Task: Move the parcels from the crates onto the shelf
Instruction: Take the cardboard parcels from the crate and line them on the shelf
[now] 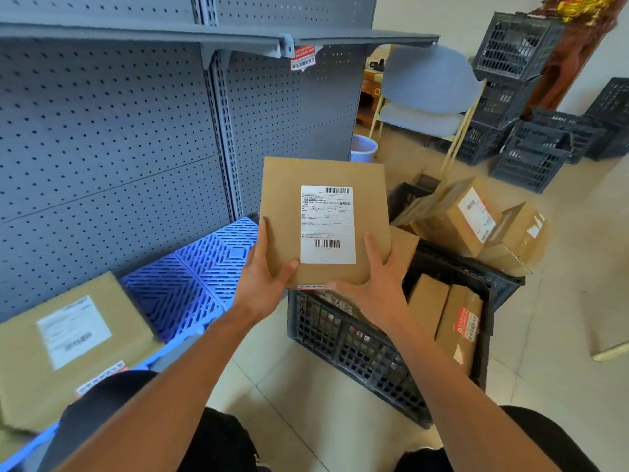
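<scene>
Fingers (263, 233) of the left hand (263, 272) and right hand (371, 284) pinch the flat parcel's (289, 199) lower corners, thumbs on its labelled face, above the black crate (357, 349) beside the blue shelf (204, 281).
</scene>
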Tool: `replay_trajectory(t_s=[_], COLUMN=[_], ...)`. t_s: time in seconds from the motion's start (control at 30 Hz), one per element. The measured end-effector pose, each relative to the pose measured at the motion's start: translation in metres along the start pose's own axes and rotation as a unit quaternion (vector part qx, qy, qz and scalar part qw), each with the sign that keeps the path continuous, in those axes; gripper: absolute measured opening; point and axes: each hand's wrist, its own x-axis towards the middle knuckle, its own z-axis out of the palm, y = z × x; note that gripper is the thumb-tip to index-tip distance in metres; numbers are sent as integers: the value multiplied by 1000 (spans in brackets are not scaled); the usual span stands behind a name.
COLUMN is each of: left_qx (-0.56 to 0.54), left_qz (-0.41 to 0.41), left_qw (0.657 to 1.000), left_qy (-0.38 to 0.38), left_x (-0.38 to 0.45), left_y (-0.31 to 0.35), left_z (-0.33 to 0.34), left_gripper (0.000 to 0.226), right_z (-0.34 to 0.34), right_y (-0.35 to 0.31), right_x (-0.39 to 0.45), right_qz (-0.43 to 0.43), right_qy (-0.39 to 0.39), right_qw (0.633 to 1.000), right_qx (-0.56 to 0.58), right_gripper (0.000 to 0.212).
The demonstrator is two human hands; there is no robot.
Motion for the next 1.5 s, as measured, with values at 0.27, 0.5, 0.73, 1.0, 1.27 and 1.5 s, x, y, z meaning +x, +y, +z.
replay_trajectory(t_s=[0.27,0.5,0.73,1.0,1.27,1.5], left_qx=[33,48,18,-10,23,135], left_qz=[-34,-77,-97,-101,-138,-153], left_qw=[999,996,991,983,983,978], left_qy=[16,25,91,152,116,38], left_x=[-14,-23,-19,-22,-30,-20], left_y=[-39,-71,-90,-83,-106,-149], left_z=[-61,-111,-153,-169,-179,-159], left_gripper=[99,110,110,108,112,101], right_z=[60,105,138,129,157,192], right_y=[-34,-69,-118,-156,-146,-102], right_x=[0,4,19,28,36,61], right_qz=[-57,-126,-153,-171,-190,-192], right_qy=[-31,-68,-63,-76,-106,-145], right_qw=[996,987,985,982,975,970], right_qx=[63,67,52,35,38,21], right_gripper=[115,119,117,118,116,110])
